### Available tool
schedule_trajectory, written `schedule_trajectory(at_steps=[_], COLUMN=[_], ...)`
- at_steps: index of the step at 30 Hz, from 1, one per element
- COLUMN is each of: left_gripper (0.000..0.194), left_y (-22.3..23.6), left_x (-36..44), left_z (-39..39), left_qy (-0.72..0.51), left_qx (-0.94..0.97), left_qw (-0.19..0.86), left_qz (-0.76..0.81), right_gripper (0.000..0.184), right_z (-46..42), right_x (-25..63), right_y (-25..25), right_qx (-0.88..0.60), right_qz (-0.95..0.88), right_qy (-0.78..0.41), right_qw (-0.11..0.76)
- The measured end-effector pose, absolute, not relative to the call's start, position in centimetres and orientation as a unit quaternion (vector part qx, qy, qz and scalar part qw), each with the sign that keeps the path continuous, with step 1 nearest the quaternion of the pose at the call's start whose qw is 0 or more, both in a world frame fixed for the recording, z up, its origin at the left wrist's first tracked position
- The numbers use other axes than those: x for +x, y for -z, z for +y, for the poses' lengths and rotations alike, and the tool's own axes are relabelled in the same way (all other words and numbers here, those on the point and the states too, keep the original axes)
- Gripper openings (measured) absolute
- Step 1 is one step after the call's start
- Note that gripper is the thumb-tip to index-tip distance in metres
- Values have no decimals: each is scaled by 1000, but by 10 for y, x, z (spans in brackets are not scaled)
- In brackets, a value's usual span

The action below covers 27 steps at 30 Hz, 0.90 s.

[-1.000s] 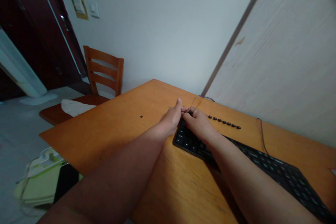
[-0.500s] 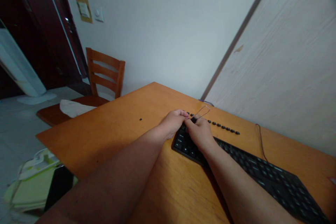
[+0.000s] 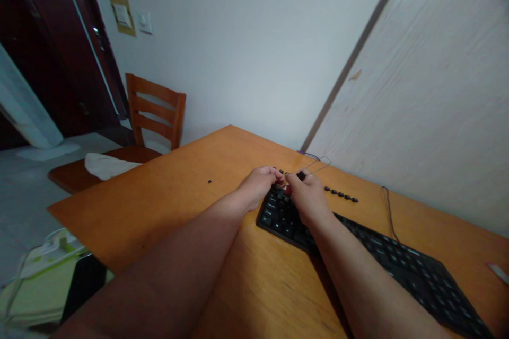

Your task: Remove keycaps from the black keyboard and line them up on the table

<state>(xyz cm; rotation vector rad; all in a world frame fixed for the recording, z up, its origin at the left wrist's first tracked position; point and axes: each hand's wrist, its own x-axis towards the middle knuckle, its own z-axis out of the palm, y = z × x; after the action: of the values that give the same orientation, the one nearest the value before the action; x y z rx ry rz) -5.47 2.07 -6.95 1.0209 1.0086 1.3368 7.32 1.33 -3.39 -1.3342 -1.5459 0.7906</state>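
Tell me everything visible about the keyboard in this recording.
The keyboard is black and plastic-looking, with pale markings on its dark keys. It lies flat on the wooden table, running from near the hands toward the picture's bottom right. A dark cord meets its far edge. The right forearm crosses above, hiding its middle. Both the left hand and right hand are at its left end; exact contact is unclear.

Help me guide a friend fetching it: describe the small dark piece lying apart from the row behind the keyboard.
Start at the orange-brown wooden table with the black keyboard on it. From the keyboard's left end, go past the left hand, toward the wooden chair. The small dark piece lies by itself there, while the similar-looking dark pieces sit in a row behind the keyboard.
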Motion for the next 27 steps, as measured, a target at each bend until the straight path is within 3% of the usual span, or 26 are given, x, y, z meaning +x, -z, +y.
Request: schedule_trajectory(at_steps=[8,17,27], left_gripper=[12,26,21], left_y=[50,47,52], left_x=[-61,-60,-60], left_z=[16,8,11], left_qy=[-587,-543,-564], left_qx=[429,498,478], left_qw=[505,534,546], left_qz=[464,415,394], right_gripper=[19,25,23], right_z=[21,22,20], right_x=[88,84,78], right_y=[23,27,27], right_qx=[-531,-495,-459], right_qz=[-592,-635,-652], right_qy=[-306,-274,-295], right_qw=[523,526,526])
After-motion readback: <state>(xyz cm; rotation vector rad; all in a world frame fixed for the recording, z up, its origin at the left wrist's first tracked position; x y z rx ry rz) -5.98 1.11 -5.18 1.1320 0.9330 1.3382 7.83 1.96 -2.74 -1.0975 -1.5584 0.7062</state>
